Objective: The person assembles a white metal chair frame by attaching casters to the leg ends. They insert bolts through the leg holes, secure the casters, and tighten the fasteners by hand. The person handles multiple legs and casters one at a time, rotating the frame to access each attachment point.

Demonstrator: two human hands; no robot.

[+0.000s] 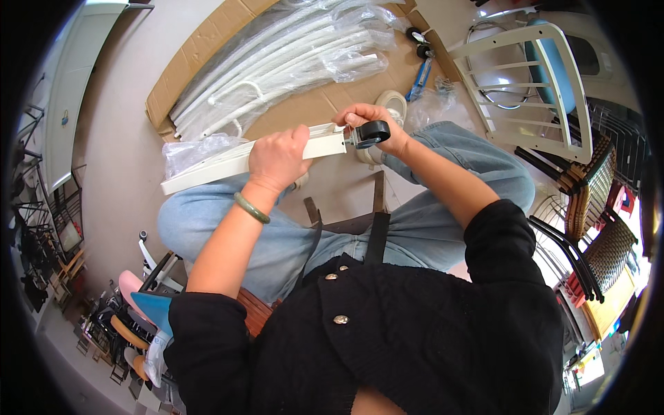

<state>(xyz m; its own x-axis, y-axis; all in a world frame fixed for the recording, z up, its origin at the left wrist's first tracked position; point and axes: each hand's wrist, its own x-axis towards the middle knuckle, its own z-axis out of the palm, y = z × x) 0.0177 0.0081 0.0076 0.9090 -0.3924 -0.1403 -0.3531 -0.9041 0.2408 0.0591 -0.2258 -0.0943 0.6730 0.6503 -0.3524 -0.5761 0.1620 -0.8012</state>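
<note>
Looking down over a black top (429, 318) and light blue jeans (477, 166), knees spread wide. Covered, beyond the knees, by opened cardboard (190, 59) bearing white tubes (290, 66) in clear plastic. Flanked at right by a white slatted frame (515, 40), tilted. Showing, above the left thigh, a long white bar (207, 169), slanting up toward the right. Clamped around the bar near its middle with the left grip (277, 159). Curled at the bar's right end with the right grip (382, 116); cannot tell whether clamped on bar or caster. Lying on the cardboard farther off, a blue tool (419, 79). Set against the bar's right end, a black caster (373, 131). Worn on the left wrist, a green bangle (251, 208).
</note>
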